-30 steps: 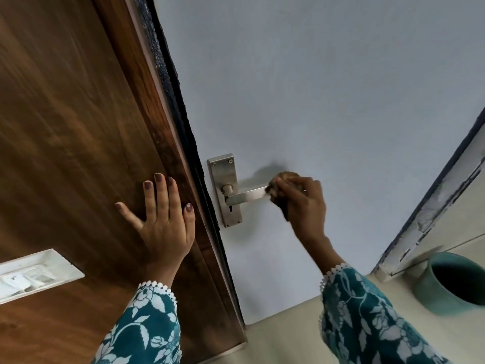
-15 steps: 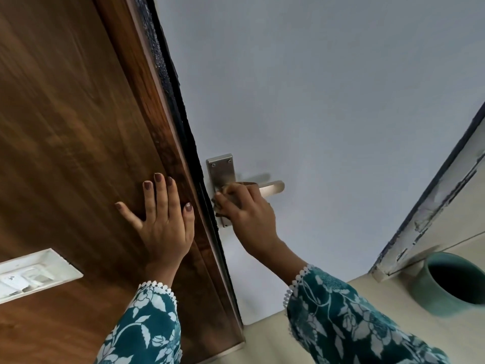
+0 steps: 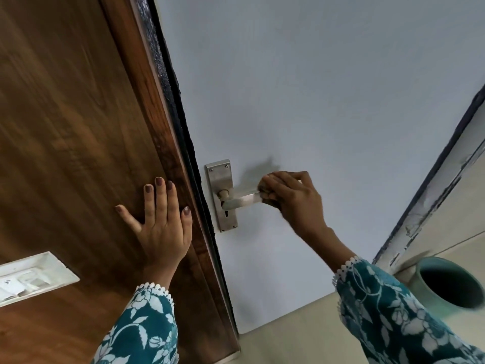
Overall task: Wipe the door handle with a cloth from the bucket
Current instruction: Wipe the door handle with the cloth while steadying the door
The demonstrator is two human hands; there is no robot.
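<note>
A steel lever door handle (image 3: 242, 200) juts right from its backplate (image 3: 220, 179) on the pale grey door (image 3: 315, 101). My right hand (image 3: 291, 198) is closed around the lever's outer end, with a small brownish cloth (image 3: 263, 185) bunched under the fingers and mostly hidden. My left hand (image 3: 160, 222) lies flat with fingers spread on the brown wooden panel (image 3: 65, 153) left of the door edge. The teal bucket (image 3: 425, 290) stands on the floor at lower right, its inside dark.
A white switch plate (image 3: 29, 279) is set in the wooden panel at lower left. The door's dark edge (image 3: 183, 143) runs diagonally between panel and door. A chipped white frame (image 3: 433, 195) rises at right above the beige floor (image 3: 301, 337).
My right hand slid along the lever: from its outer end in to the backplate, then back out to the end. My left hand has stayed flat on the wood.
</note>
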